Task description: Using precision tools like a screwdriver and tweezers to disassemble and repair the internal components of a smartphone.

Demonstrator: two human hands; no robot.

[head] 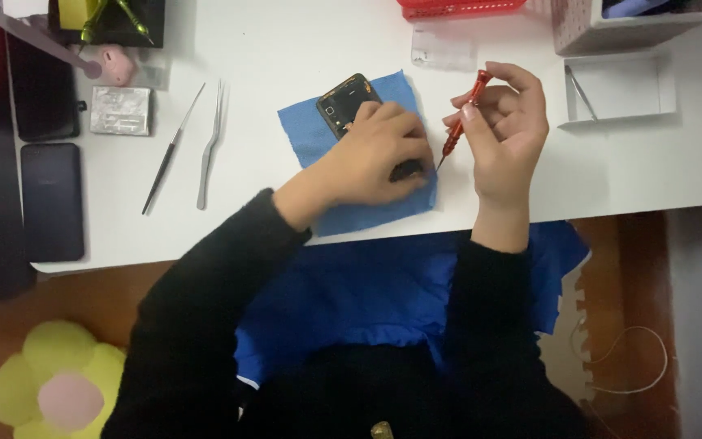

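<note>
Far left edge: two dark phones (52,201) lying flat, one above the other, near the table's left side.
Upper left: silver foil-wrapped block (120,110), with a small pink figure (115,65) just above.
Left of centre: thin black probe (171,151) and silver tweezers (210,146), side by side, well apart from both hands.
Table: white top (286,49), front edge running across mid-picture.
Centre: blue cloth (331,215) spread flat near the front edge.
Opened phone (343,102): black, back cover off, lying on the blue cloth, lower half hidden under the left hand.
Left hand (371,154): palm down, fingers curled over the opened phone, pressing it onto the cloth.
Screwdriver (461,118): slim, red handle, tip angled down beside the phone's lower right corner; contact not clear.
Right hand (504,122): closed around the screwdriver in a pinch of fingertips near the top.
Handling, as a judgement: phone probably light, stiff and fragile with its insides exposed; best gripped by the outer edges, away from the bare parts.
Upper right: red basket (461,8) at the top edge; shallow white tray (621,88) holding a thin metal tool.
Lower left floor: yellow flower-shaped cushion (58,382).
</note>
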